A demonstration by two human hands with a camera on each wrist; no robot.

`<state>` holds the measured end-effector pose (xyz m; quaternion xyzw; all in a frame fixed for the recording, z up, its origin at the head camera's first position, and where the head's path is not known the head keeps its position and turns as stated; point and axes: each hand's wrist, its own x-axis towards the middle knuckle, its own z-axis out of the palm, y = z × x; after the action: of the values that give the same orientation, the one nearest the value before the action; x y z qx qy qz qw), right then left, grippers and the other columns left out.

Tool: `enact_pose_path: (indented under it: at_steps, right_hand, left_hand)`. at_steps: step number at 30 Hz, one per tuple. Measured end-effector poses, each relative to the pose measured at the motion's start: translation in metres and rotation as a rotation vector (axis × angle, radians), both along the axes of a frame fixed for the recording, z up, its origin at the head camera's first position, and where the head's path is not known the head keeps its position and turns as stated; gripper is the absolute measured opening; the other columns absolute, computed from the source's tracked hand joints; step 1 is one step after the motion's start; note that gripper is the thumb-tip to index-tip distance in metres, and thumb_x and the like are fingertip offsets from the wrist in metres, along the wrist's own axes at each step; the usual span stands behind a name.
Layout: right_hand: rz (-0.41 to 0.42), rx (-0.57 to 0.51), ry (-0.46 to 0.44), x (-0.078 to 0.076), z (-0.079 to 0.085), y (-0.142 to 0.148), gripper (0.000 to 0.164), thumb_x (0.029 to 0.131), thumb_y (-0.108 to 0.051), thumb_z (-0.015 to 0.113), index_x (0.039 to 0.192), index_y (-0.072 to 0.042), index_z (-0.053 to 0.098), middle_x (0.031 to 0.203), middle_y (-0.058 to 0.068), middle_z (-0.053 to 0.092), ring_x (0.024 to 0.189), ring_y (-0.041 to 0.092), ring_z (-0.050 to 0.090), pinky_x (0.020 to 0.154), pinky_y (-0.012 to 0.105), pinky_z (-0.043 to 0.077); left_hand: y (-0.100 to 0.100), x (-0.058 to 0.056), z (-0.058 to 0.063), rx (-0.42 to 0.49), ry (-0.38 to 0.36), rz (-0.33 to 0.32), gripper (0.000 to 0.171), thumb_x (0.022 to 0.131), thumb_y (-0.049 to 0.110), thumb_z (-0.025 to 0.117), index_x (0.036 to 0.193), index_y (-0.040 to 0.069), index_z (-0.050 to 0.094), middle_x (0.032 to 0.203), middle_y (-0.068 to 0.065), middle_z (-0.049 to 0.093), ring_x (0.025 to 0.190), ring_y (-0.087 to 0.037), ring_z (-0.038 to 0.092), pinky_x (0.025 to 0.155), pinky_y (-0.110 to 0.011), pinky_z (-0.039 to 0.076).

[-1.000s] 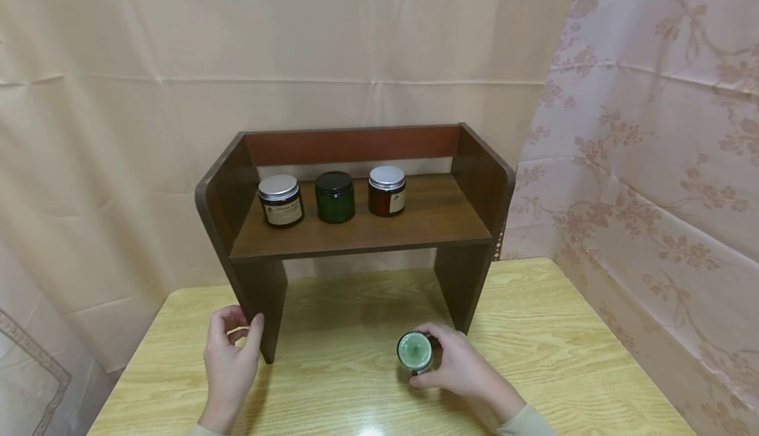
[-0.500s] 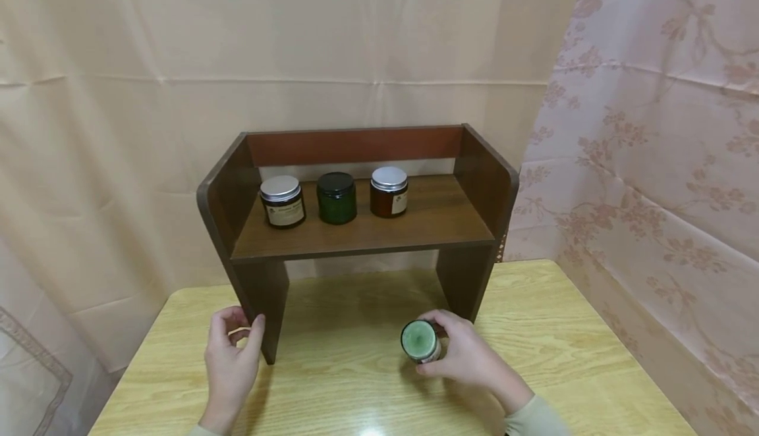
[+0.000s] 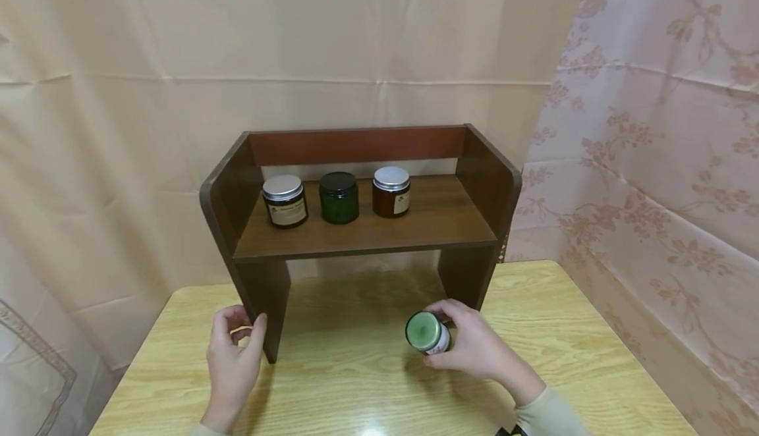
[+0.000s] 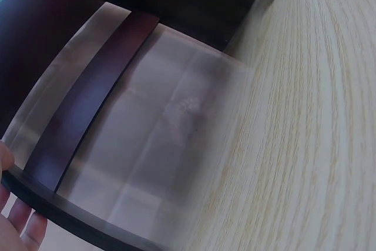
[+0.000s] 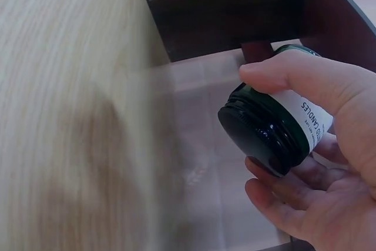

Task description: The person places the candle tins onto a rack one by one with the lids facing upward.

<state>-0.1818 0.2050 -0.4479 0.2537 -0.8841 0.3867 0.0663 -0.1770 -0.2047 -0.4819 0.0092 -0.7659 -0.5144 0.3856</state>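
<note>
My right hand (image 3: 480, 347) holds a green glass candle jar (image 3: 423, 330) above the table, thumb on one side and fingers on the other. Its green base faces up toward the head camera. In the right wrist view the black lid (image 5: 252, 136) points down toward the tabletop, and a white label (image 5: 308, 119) shows part of the word CANDLES. With thumb and fingers on either side, my left hand (image 3: 232, 357) grips the left side panel of a dark brown wooden shelf (image 3: 447, 212) near its lower front edge.
On the shelf board stand a silver-lidded dark jar (image 3: 287, 211), a black-lidded green jar (image 3: 339, 208) and a silver-lidded amber jar (image 3: 393, 202). The shelf rests on a light wood table (image 3: 344, 383). Beige curtains (image 3: 332, 41) hang behind, and floral cloth (image 3: 664, 159) at the right.
My right hand has lifted the green candle jar off the table, moved it slightly right, and tilted it so more of its side shows. The left hand stays on the shelf panel.
</note>
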Motion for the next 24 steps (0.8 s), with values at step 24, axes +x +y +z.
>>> enact_pose_path:
  at_steps: [24]
  right_hand:
    - [0.031,0.043,-0.003,0.003,0.036,0.013,0.066,0.071,-0.017,0.102,0.129,-0.014,0.07,0.116,-0.006,0.067,0.102,0.012,0.066,0.088,0.03,0.062]
  left_hand:
    - [0.0,0.003,0.004,-0.006,0.015,-0.025,0.029,0.094,-0.011,0.078,0.116,-0.009,0.059,0.102,-0.006,0.064,0.093,-0.002,0.058,0.078,-0.005,0.05]
